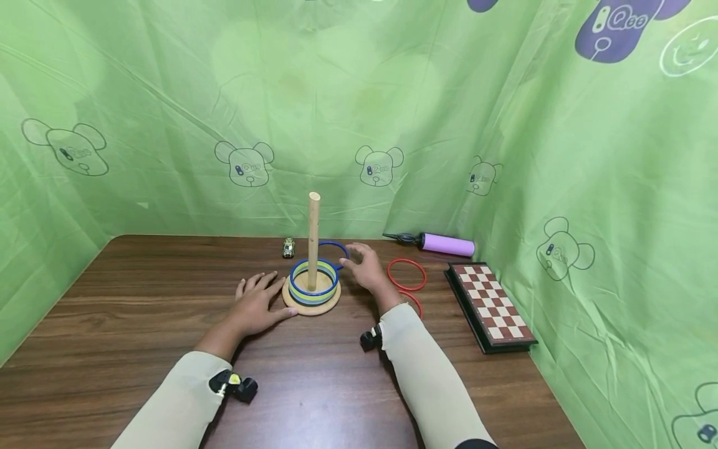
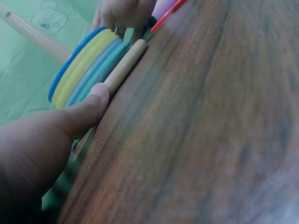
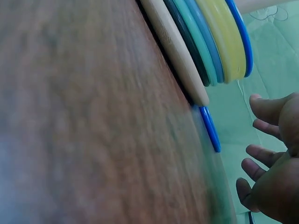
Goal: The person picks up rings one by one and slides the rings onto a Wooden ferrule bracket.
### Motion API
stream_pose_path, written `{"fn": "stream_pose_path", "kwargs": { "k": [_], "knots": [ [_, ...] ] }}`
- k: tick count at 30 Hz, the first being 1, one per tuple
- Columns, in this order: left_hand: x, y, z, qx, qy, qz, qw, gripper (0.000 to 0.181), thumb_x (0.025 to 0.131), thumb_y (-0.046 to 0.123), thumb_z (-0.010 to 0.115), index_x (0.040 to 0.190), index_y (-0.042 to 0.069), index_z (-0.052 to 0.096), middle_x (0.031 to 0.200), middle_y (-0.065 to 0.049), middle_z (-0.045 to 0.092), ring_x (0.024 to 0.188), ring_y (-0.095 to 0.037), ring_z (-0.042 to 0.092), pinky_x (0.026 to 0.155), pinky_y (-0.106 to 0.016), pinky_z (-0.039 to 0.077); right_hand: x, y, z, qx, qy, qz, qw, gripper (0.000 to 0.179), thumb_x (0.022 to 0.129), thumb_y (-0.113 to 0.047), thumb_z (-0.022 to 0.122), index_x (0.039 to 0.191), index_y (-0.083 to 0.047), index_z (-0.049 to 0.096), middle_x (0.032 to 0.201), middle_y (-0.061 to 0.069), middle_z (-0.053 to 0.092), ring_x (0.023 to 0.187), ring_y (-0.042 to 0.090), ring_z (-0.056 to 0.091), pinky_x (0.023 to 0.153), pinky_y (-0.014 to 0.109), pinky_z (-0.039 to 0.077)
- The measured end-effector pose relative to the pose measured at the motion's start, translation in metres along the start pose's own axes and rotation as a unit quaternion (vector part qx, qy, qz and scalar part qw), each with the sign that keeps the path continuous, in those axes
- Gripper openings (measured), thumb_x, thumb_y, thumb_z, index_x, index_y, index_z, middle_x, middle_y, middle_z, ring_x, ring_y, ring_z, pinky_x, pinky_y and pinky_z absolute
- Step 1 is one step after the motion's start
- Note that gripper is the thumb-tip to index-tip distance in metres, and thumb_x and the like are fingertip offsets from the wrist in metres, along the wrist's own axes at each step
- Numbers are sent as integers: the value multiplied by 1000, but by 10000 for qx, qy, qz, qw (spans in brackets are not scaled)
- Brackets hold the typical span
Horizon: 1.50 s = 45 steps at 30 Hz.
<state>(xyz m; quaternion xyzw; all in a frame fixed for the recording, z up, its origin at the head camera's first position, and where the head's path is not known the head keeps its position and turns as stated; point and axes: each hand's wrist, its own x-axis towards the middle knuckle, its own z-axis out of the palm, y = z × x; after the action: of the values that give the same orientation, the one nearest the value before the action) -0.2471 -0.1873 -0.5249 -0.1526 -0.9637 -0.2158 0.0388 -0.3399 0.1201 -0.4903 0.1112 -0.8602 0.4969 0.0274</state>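
Pointing upward, wooden peg (image 1: 313, 240), long axis vertical, rings (image 1: 314, 299) encircling it

I've got two hands on my feeds, one left hand (image 1: 257, 308) and one right hand (image 1: 367, 270), plus two wrist cameras (image 1: 245, 390), one per arm. One wooden stand (image 1: 313, 243), one table (image 1: 140, 299). Rings are the messy part: I make it nine, though the yellows are packed so tight I can't swear to it. Stacked: one blue ring (image 3: 244, 35), what looks like two yellow rings (image 3: 230, 42), one light blue ring (image 3: 208, 42), one teal ring (image 3: 197, 42), one dark ring (image 3: 186, 42). Loose: one more blue ring (image 3: 210, 129) and two red rings (image 1: 408, 290). Then I count one toy car (image 1: 288, 247), one pump (image 1: 447, 244), one chessboard (image 1: 493, 302).
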Motion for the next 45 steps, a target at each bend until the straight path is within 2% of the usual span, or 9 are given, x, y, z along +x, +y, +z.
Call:
{"fn": "stream_pose_path", "kwargs": {
  "k": [7,13,20,28,36,45],
  "knots": [
    [1,0,0,3,18,25,10000,98,93,75,72,164,10,51,173,-24,41,162,-52,29,126,-83,11,9,3,3,-202,-223,214,9993,51,104,-19,77,150,-2,64,165,19,53,158,38,46,126,53,45],
    [1,-1,0,-4,-17,-4,10000,98,93,75,72,164,10,51,173,-24,40,162,-52,28,126,-83,11,16,4,3,-254,-540,496,9970,54,104,-14,76,154,-3,61,171,19,45,162,40,40,126,54,45],
    [-1,0,-2,3,-14,-1,10000,98,93,74,72,164,10,51,173,-24,40,161,-53,29,125,-83,12,27,7,3,-782,-862,374,9925,60,99,-13,82,154,-5,61,175,20,40,165,43,32,135,56,30],
    [-1,1,-2,-37,20,10,10000,98,93,73,74,163,10,52,172,-25,41,161,-53,29,125,-83,12,35,9,-1,-1361,-1146,362,9834,63,96,-19,86,155,-13,63,177,13,39,167,48,23,137,59,24],
    [0,0,-1,-30,21,43,10000,98,92,74,73,163,10,52,172,-25,41,161,-54,29,125,-84,12,40,10,-5,-1632,-1327,379,9769,64,95,-24,88,154,-18,65,178,6,40,167,42,25,136,57,28],
    [0,-1,-1,-3,14,30,10000,98,93,75,72,164,10,51,172,-25,41,161,-54,28,125,-84,12,44,10,-2,-1839,-1578,390,9694,60,97,-28,85,154,-21,65,179,3,37,168,37,28,136,63,22]
  ]
}}
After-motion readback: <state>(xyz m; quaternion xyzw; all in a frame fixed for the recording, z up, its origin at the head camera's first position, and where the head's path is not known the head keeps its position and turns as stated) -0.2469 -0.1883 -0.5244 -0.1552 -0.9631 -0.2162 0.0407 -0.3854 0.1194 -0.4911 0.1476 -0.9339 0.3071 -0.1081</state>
